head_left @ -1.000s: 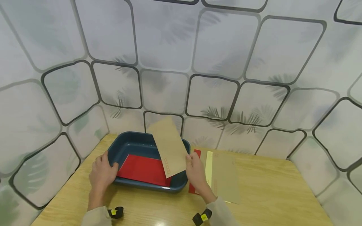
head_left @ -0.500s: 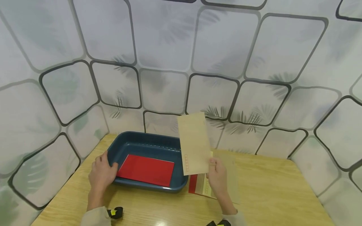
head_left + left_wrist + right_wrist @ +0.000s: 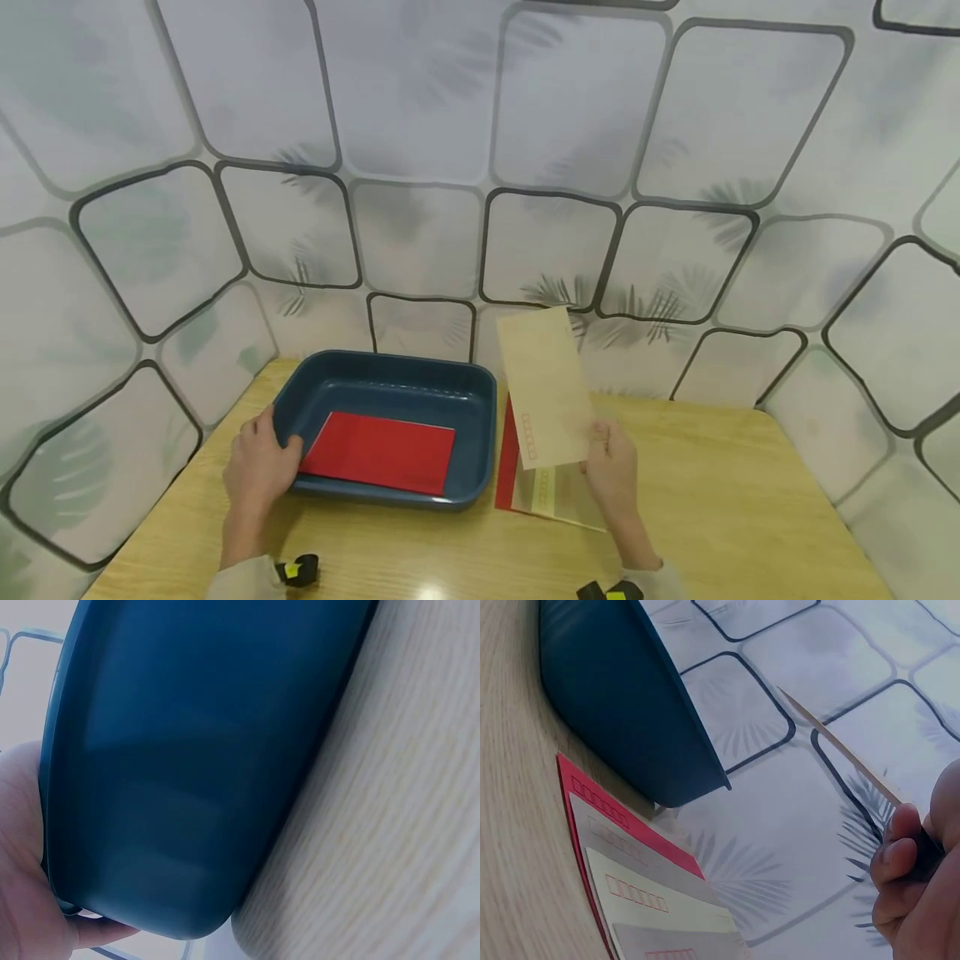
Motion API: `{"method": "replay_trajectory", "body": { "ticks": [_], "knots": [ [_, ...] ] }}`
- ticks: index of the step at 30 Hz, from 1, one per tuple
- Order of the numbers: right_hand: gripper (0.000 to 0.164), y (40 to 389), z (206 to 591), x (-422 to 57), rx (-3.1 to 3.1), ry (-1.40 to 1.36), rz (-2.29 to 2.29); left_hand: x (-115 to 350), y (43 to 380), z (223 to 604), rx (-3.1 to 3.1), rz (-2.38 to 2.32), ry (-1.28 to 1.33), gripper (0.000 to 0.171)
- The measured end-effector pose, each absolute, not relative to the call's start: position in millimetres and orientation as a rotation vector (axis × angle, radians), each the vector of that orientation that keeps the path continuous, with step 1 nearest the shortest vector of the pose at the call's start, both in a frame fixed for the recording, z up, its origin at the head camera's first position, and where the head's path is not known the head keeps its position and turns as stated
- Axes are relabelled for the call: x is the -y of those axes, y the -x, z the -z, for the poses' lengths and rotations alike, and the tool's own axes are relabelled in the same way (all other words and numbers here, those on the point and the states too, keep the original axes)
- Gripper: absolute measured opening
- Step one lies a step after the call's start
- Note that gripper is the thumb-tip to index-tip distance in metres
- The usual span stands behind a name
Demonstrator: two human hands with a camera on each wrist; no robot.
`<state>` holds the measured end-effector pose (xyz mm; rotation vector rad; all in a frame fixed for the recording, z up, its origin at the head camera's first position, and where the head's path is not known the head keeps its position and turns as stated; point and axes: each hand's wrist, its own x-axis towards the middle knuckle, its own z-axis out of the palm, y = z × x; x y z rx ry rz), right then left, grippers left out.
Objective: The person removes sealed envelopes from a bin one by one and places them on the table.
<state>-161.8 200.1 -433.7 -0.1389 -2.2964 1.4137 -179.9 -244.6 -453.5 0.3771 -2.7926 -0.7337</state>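
Observation:
My right hand (image 3: 613, 467) pinches a tan paper envelope (image 3: 546, 387) by its lower right edge, with a column of small red boxes showing on its face. In the right wrist view that envelope is seen edge-on, raised above the other envelopes. My left hand (image 3: 258, 462) grips the left front corner of a dark blue plastic tray (image 3: 480, 442), its thumb over the rim. Inside the tray a red envelope (image 3: 381, 450) lies flat near the front wall. Under the held envelope, overlapping red, tan and pale yellow envelopes (image 3: 641, 892) lie on the table, partly hidden in the head view.
The light wooden table (image 3: 735, 492) runs back to a wall (image 3: 420, 233) patterned with rounded frames and leaves. Walls also stand close on the left and right. The tray is just left of the spread of envelopes.
My right hand has carried the tan envelope rightward, from above the tray to above the envelopes on the table. My left hand has stayed at the tray's corner.

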Motion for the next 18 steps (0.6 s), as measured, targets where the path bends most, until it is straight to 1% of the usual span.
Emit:
{"method": "replay_trajectory", "body": {
  "ticks": [7,13,18],
  "knots": [
    [0.03,163.6,430.2,-215.4,2.291,0.215,-1.414,245.4,177.0,452.0,2.798,0.737,-0.371,0.065],
    [0.035,164.5,428.1,-232.6,2.227,0.169,-1.52,245.5,177.4,452.7,2.796,0.731,-0.374,0.065],
    [0.036,163.2,426.4,-243.9,2.22,0.148,-1.61,245.1,178.7,453.4,2.789,0.725,-0.374,0.064]
  ]
}}
